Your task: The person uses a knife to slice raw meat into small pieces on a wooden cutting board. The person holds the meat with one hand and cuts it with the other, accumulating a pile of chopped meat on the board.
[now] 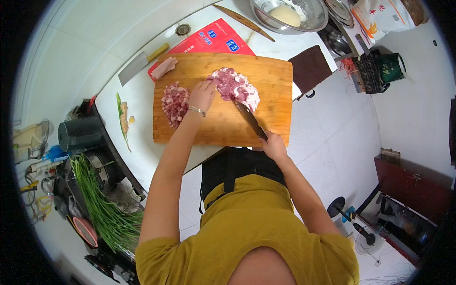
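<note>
A wooden cutting board [223, 135] lies on the white counter with raw meat on it. My right hand [274, 145] is closed round the handle of a dark-bladed kitchen knife [251, 119]. Its blade slants up and left, with the tip at the lower edge of the sliced meat [235, 85], red with pale fat. My left hand [203, 94], fingers close together, holds the left edge of these slices; its fingertips are partly hidden. A heap of diced meat [175, 102] sits left of that hand. Above the heap lies a pale pink piece of meat [165, 67].
Behind the board are a cleaver [135, 66], a red sheet [209, 40], a pointed wooden stick [242, 21] and a metal bowl [316, 21] with dough [285, 15]. Ginger [124, 116] and a green stalk lie left. Green chives [102, 204] stand lower left. A dark brown mat [311, 69] overhangs the counter's right edge.
</note>
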Demonstrator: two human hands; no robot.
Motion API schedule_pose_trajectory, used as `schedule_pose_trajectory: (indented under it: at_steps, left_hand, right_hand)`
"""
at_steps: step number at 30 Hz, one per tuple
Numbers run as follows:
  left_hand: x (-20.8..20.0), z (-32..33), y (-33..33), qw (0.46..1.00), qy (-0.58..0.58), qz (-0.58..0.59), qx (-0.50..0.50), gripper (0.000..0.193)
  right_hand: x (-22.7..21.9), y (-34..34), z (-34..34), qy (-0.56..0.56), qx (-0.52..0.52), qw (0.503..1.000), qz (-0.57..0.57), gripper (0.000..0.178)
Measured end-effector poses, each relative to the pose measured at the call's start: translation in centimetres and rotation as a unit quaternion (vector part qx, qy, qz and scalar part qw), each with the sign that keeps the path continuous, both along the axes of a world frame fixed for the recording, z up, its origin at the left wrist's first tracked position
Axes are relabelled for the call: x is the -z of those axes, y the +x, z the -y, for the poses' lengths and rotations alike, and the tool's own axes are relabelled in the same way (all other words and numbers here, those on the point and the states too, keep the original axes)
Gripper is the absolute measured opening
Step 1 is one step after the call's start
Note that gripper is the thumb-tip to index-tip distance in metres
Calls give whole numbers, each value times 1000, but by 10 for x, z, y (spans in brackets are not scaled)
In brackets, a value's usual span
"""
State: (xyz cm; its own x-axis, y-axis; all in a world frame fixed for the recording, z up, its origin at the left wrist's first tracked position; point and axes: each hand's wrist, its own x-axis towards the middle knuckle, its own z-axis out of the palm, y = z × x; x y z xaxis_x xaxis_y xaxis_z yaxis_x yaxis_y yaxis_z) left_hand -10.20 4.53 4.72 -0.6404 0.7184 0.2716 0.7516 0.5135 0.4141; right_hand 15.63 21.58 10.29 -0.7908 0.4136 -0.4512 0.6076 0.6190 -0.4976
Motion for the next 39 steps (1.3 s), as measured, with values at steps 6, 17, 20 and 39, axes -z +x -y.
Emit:
schedule_pose_trajectory:
  at_steps: [6, 17, 20, 39]
  left_hand:
    - [34, -35, -11, 992, -119, 35, -40, 25]
    - [12, -27, -16, 975, -182, 126, -9, 15]
    - [-42, -35, -14, 966, -198, 158, -42, 15]
    - [-6, 41, 125, 990, -122, 4, 64, 35]
  right_hand:
    - [-7, 0, -7, -10, 17, 1000, 0, 23]
    - [-2, 0, -13, -8, 9, 1000, 19, 24]
    - [7, 1, -14, -14, 18, 999, -40, 22]
    - [18, -9, 24, 25, -37, 999, 29, 19]
